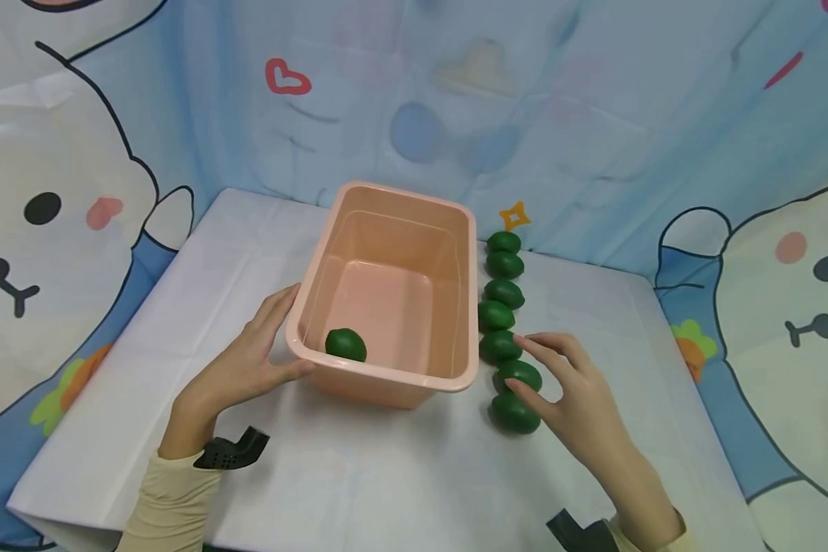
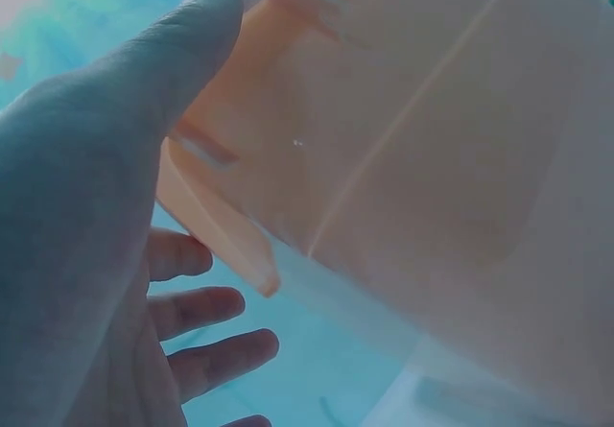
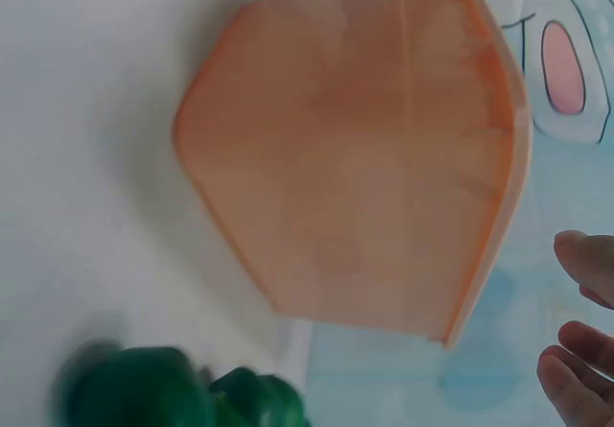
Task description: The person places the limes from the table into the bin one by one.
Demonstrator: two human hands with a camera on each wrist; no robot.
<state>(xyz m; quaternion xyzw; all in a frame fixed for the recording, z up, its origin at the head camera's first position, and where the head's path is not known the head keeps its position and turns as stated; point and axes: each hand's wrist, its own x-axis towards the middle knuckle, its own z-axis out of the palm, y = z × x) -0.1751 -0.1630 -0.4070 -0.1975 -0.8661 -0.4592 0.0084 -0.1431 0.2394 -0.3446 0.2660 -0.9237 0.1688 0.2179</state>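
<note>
Left hand [image 1: 241, 364] is resting straight-fingered against bin [image 1: 386, 374], likely steadying it; right hand [image 1: 579, 399] (spread, holding nothing) is hovering over green fruits [image 1: 502, 293].

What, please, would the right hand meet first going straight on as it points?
The right hand would probably meet the green fruit third in the row from the near end, by its index fingertip; depth is unclear.

Your right hand [image 1: 579, 410] has bare white cloth-covered table [image 1: 652, 353] to its right; leftward, seven glossy dark-green oval fruits [image 1: 503, 294] fill most of your lane beside the peach rectangular plastic tub [image 1: 386, 374]. Its walls block you sideways, but its top is open from above.
</note>
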